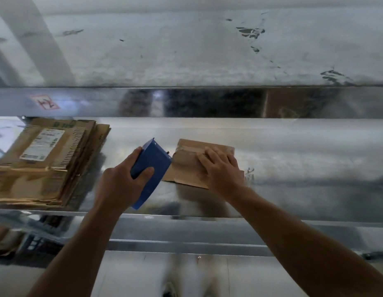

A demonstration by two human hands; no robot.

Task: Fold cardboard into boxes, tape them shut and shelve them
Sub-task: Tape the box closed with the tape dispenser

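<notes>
Box sits mid-shelf w/ right hand pressing flat on top (fingers straight). Left hand grips blue tape dispenser at box's 9 o'clock edge. Cardboard stack blocks farther 9; 3 o'clock side open.

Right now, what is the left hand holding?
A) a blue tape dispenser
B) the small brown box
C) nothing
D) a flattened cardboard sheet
A: the left hand grips the blue plastic tape dispenser, fingers curled round its body, while the right hand presses flat on the small brown cardboard box on the shiny metal shelf.
</notes>
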